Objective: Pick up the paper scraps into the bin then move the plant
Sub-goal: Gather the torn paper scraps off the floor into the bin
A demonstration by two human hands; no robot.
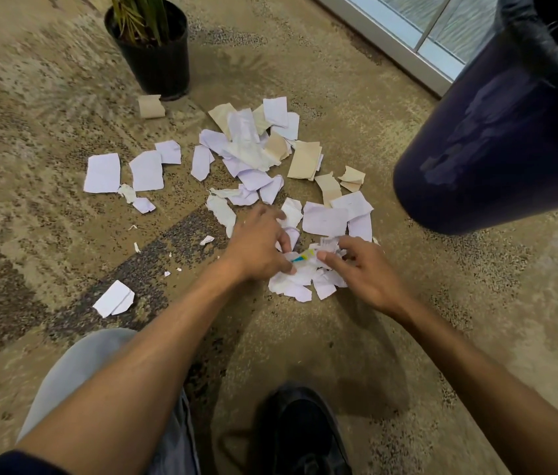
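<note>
A mottled tan and brown carpet is spread across the floor. A metal-framed window is seen at one o'clock. A black shoe is planted at six o'clock, a grey-trousered knee at seven.

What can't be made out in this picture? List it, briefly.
Head view only:
- Bin: its inside and most of its rim are cut off by the right and top edges.
- Plant: the top edge cuts off everything above its lower leaves.
- Small pile of scraps: partly covered by the left hand and right hand; the grip is unclear.
- Writing on the scraps: too small to read.
</note>
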